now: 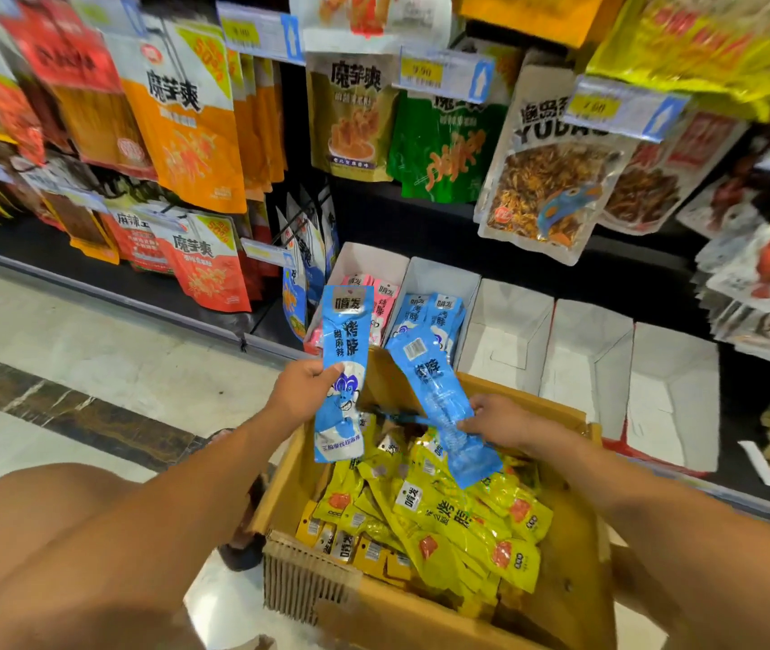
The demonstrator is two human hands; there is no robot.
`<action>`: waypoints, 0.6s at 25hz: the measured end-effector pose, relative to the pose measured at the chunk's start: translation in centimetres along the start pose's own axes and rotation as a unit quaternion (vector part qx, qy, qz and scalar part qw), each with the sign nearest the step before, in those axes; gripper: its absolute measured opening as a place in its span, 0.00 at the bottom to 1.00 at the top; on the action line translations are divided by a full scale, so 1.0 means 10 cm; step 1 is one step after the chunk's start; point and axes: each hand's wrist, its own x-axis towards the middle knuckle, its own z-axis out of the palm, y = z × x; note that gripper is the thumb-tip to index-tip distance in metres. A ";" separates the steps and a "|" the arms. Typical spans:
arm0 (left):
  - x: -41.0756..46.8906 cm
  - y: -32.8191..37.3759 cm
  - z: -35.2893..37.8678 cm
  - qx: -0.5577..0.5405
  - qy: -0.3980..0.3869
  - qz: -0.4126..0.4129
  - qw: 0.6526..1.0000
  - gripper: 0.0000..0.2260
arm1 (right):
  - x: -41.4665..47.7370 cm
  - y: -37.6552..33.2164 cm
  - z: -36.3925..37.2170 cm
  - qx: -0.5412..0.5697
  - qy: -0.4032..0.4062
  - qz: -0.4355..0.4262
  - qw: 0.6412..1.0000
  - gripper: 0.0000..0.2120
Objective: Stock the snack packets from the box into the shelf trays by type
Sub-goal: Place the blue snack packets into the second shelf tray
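Blue packets, 2 of them, are up out of the cardboard box (420,616). I see the left hand (301,389) pinching 1 blue packet (342,368) upright, printed face toward the camera, over the box's far left corner. Right hand (498,417) grips the second blue packet (439,396) tilted, barcode side showing, its lower end over the yellow packets (444,523) that fill the box. Behind the box stand white shelf trays: pink packets (381,304) in the leftmost tray (364,258), blue ones in the next tray (444,274), and the 3 trays (589,349) to the right show bare white walls.
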 end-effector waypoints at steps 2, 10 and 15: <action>-0.02 0.25 0.01 -0.011 -0.012 0.018 1.000 0.17 | -0.25 -0.17 -0.21 0.088 0.024 -0.030 0.995 0.03; -0.07 1.09 0.23 -0.074 -0.101 0.054 0.991 0.22 | -0.66 -0.46 -0.78 0.228 0.064 -0.087 0.968 0.08; -0.01 1.15 0.45 -0.139 -0.135 0.023 0.981 0.12 | -0.44 -0.36 -0.67 0.299 0.096 -0.028 0.949 0.09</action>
